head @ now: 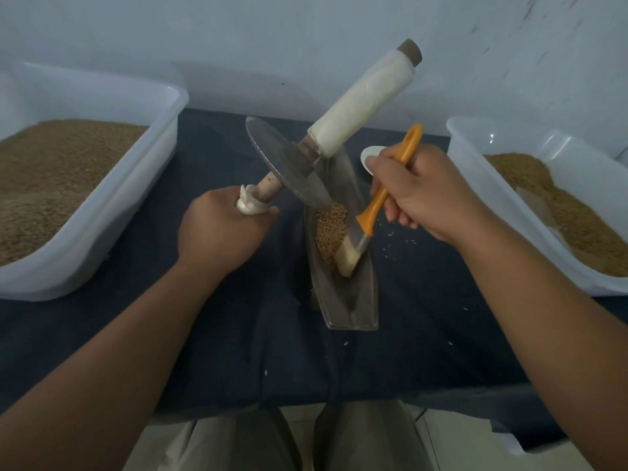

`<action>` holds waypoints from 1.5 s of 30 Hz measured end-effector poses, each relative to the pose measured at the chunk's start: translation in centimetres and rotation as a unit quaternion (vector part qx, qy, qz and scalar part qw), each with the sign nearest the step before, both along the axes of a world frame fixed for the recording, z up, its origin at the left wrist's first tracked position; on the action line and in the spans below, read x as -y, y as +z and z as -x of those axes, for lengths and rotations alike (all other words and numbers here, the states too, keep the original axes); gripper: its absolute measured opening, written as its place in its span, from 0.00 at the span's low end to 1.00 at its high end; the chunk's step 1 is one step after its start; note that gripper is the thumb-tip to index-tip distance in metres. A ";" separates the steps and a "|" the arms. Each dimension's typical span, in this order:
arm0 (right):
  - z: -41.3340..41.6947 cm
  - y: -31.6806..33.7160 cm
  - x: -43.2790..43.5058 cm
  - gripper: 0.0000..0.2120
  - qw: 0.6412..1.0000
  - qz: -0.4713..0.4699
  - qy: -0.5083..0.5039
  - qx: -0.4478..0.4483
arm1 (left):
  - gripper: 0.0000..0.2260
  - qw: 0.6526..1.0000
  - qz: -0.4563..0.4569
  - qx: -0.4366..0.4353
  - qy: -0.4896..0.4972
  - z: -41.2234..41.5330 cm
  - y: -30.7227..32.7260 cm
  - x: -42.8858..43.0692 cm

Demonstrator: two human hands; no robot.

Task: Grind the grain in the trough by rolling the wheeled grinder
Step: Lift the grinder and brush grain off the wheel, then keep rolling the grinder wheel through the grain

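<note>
I count two white plastic tubs (119,212) (509,198), one metal trough (353,300); left hand (221,229) grips one steel-disc wheeled grinder (289,161); right hand (421,192), one orange-handled brush (368,217).

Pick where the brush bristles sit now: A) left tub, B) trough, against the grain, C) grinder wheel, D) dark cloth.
B: the right hand holds the orange-handled brush with its bristles down in the metal trough, against the grain; the left hand grips the wheeled grinder by one handle.

The left bin (102,215) and right bin (475,171) run off the edges. We cannot see the end of the grinder (289,166) inside the left hand (221,229), nor identify the white object (368,156) behind the right hand (424,195).
</note>
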State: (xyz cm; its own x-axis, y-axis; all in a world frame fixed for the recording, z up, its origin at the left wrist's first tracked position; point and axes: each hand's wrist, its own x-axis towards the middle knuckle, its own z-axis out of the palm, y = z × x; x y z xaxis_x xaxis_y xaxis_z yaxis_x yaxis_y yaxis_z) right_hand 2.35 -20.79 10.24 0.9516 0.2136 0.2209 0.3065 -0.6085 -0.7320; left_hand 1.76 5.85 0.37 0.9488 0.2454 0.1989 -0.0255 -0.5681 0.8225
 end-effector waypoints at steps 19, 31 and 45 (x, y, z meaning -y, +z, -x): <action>4.2 -3.8 4.9 0.15 0.990 -0.085 -0.040 0.105 | 0.08 1.000 -0.026 -0.013 0.000 0.2 0.2 0.1; 5.3 -8.6 13.6 0.24 0.942 0.303 -0.069 0.124 | 0.13 0.987 -0.158 -0.024 0.007 0.3 0.0 0.7; 2.6 -1.5 6.6 0.48 0.891 0.373 -0.023 0.258 | 0.17 0.930 -0.365 0.006 -0.027 -0.6 1.7 1.8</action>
State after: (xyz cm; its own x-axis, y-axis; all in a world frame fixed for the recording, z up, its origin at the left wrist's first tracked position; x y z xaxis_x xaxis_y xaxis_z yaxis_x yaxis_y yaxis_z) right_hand -0.20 -27.41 8.78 0.7757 0.4477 0.4447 0.4478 -0.8871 0.1120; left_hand 2.39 4.03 2.08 0.9525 -0.0084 0.3046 -0.0779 -0.9731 0.2168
